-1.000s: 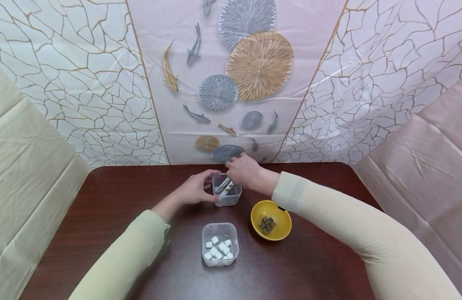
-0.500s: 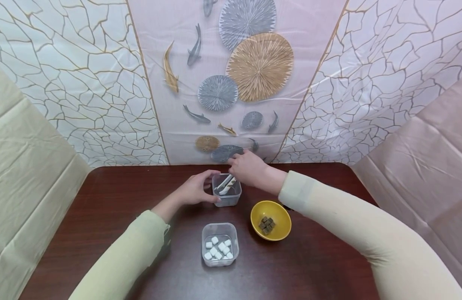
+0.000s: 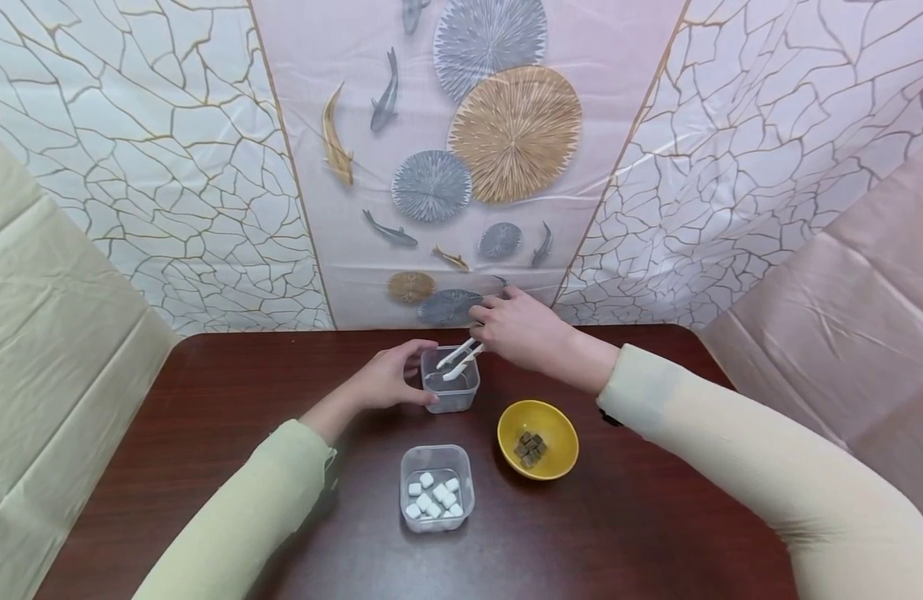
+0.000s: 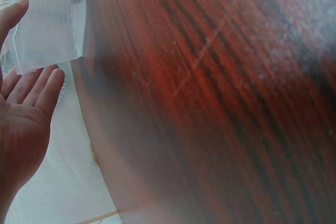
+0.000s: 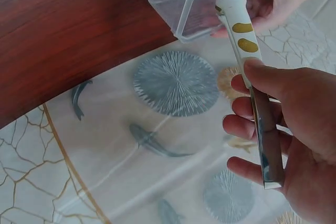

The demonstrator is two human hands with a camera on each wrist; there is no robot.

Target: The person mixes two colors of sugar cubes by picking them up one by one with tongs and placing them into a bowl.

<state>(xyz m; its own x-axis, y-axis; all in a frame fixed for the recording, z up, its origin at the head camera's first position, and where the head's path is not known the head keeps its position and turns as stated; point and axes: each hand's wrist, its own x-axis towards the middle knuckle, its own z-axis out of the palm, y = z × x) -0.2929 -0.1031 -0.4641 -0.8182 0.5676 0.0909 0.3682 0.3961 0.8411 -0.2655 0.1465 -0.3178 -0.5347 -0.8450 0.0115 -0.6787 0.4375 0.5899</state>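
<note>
My left hand [image 3: 389,377] holds the far clear plastic container [image 3: 450,400] from its left side, thumb at the near wall and fingers round behind. In the left wrist view its thumb and fingers lie on either side of the container [image 4: 50,22]. With my right hand [image 3: 523,332] I grip a pair of tongs [image 5: 242,38], white with gold spots at the tip end and shiny metal at the handle. The tongs slant down to the left, and their two tips, apart with nothing visible between them, are over the container's opening.
Nearer on the dark wood table [image 3: 341,533] stands a second clear container [image 3: 469,500] with several white cubes [image 3: 434,496]. Right of it sits a yellow bowl [image 3: 562,450] with several brown cubes [image 3: 531,448]. A patterned cloth [image 3: 431,250] rises behind the table's back edge.
My right hand has moved to the right and slightly away, drawing the tongs up from low inside the far container to its opening. The left hand keeps its hold.
</note>
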